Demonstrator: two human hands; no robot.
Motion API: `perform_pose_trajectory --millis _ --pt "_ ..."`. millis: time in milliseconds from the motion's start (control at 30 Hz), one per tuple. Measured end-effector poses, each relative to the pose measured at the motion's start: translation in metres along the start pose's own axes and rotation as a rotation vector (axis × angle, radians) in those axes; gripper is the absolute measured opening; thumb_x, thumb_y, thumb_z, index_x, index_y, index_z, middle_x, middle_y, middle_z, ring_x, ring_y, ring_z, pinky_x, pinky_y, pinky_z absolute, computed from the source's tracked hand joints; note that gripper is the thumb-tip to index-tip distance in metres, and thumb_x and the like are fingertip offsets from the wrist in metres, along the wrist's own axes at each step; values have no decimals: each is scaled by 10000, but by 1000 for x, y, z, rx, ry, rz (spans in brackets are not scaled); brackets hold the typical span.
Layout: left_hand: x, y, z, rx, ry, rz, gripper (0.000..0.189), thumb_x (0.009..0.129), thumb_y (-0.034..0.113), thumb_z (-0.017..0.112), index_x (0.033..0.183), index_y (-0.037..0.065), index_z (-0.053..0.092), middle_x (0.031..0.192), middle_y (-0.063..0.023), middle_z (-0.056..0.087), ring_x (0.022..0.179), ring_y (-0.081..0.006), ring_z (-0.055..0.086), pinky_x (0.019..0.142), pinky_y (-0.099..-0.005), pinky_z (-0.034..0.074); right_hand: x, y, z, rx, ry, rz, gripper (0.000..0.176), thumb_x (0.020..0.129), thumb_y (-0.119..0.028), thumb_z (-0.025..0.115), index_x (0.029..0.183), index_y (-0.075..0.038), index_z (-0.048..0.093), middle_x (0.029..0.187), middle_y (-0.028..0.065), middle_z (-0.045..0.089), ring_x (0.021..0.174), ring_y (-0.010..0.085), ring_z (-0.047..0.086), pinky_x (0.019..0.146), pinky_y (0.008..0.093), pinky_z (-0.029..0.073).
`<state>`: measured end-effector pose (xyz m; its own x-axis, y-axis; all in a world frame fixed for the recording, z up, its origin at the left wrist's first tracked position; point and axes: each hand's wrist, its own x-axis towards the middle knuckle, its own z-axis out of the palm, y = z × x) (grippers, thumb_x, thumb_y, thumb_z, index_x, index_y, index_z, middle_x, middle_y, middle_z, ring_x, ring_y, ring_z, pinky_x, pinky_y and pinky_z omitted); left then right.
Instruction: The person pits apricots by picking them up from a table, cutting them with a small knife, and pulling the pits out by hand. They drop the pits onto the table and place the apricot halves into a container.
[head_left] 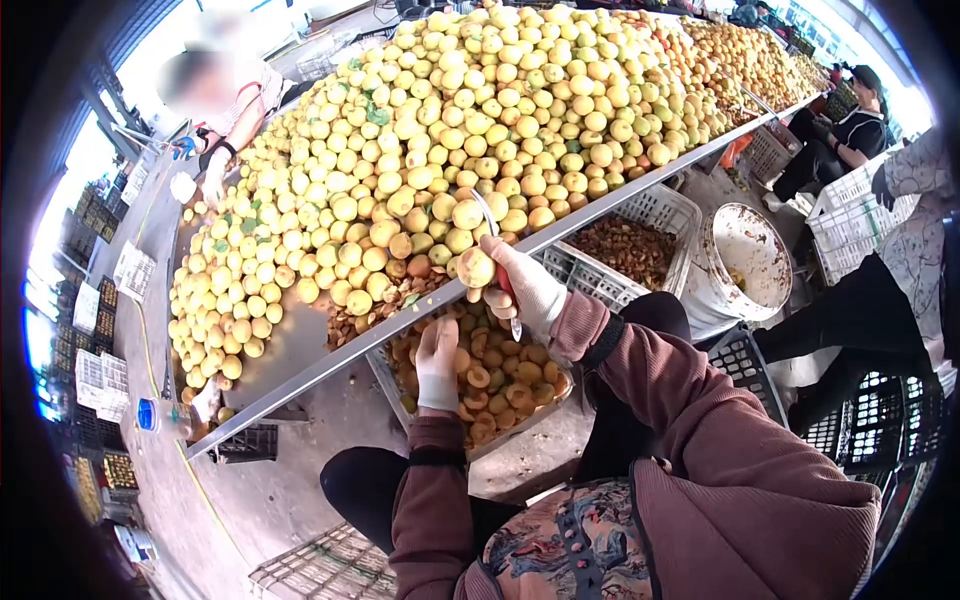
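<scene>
My right hand [522, 283], in a pale glove, grips a knife [488, 215] with a thin curved metal blade and a reddish handle. An apricot [476, 267] is held at the same hand's fingers, just over the table's metal edge. Lower and to the left, my left hand [437, 360] hangs above a crate of halved apricots [490, 385]. Its fingers point forward, loosely stretched, and no fruit shows clearly in them. A large heap of yellow-orange apricots [430, 130] covers the sloping table, with brown scraps [350, 325] near its edge.
Right of my arm stand a crate of brown scraps [625, 250] and a stained white bucket [748, 260]. A metal rim [330, 365] borders the table. Co-workers are at the left [240, 115] and far right [855, 130]. Black crates [870, 420] stand at the right; a woven slatted surface [325, 565] lies below.
</scene>
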<state>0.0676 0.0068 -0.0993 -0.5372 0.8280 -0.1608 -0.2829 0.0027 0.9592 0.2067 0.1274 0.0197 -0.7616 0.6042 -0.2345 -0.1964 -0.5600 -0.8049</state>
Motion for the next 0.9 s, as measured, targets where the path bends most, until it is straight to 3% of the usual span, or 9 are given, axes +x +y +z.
perform_pose_trajectory --millis 100,267,333,500,600,667,733,767,900 --pt "-19 29 11 -42 -264 168 512 995 351 484 1356 -9 430 1281 -97 534 1170 -188 530 925 -260 436 -6 24 -2 94 -139 99 570 1001 -563 329 888 -62 575 692 60 603 402 73 359 343 218 257" --pt "-49 82 26 98 -182 135 360 1002 258 493 1237 -9 553 1162 -42 594 1026 -124 556 868 -239 453 -19 39 23 -114 -73 161 584 949 -633 403 907 -80 582 638 19 580 393 67 421 329 218 296" --pt "-47 86 31 -125 -16 56 339 985 264 528 1177 -9 584 926 -20 613 785 -79 539 697 -200 437 -20 37 26 -156 -84 95 541 954 -596 444 994 -72 575 645 20 585 419 75 454 353 218 330" --pt "-27 46 3 370 -42 417 318 957 5 463 1275 20 461 1126 -79 604 993 -204 628 866 -273 510 -19 42 30 -241 -25 -79 401 969 -436 545 1105 -58 547 811 -22 568 659 46 510 575 202 417" --pt "-32 69 13 -283 -123 80 356 895 -61 556 1223 16 440 1080 -66 595 1000 -168 621 836 -252 517 -18 62 31 -329 -102 -218 321 988 -387 530 1020 -68 556 825 -31 502 752 45 434 675 210 404" --pt "-40 81 23 238 -80 327 335 895 -29 587 1195 13 444 1085 -78 595 1017 -158 609 849 -259 508 -13 73 32 -415 -79 -298 333 991 -388 522 1009 -57 547 824 -32 493 779 48 419 694 212 403" --pt "-38 80 21 -564 -110 11 347 899 -30 587 1211 10 441 1095 -84 598 1016 -165 611 852 -269 504 -16 72 30 -395 -90 -265 340 993 -393 516 987 -54 537 821 -30 492 777 57 425 692 223 408" --pt "-41 79 24 -7 -109 266 377 904 -34 586 1244 8 428 1116 -94 599 1029 -168 607 864 -273 499 -18 70 30 -387 -83 -204 339 996 -392 511 980 -54 532 818 -26 488 777 60 422 689 228 408" --pt "-44 73 17 342 -85 408 342 931 -13 558 1251 -2 437 1143 -106 594 1037 -177 605 882 -275 494 -18 65 30 -424 -84 -271 338 1005 -388 492 970 -52 516 796 -13 473 770 67 409 680 245 412"
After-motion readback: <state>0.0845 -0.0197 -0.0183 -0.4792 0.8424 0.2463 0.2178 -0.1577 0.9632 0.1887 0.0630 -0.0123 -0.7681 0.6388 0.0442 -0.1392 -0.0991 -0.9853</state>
